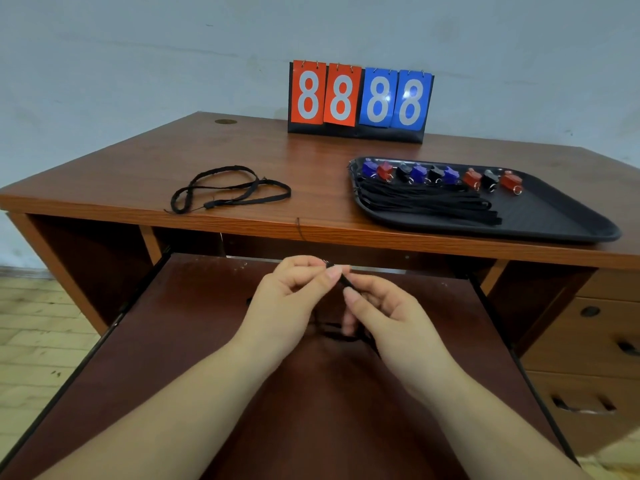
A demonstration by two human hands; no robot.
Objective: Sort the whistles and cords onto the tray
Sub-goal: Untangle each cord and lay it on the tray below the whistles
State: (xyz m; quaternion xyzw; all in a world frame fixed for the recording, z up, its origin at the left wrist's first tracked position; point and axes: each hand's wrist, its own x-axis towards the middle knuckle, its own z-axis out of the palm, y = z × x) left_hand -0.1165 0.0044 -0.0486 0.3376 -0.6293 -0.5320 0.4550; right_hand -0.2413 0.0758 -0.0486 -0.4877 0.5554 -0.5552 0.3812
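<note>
Both hands pinch one black cord [344,281] over the pull-out shelf [207,341]: the left hand [294,299] nips its upper end between thumb and forefinger, the right hand [384,317] holds it lower, fingers curled, each grip pressed tight on it. On the wooden surface [138,174], a black tray [540,216] carries a row of blue, red and black whistles [440,176] along its far edge and a bundle of black cords [426,202]. Another loose cord [228,188] lies left of it. A flip scoreboard [360,98] reads 88 88.

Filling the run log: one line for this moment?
hands: left hand and right hand pinch cord | loose cord on desk | whistles on tray
</note>
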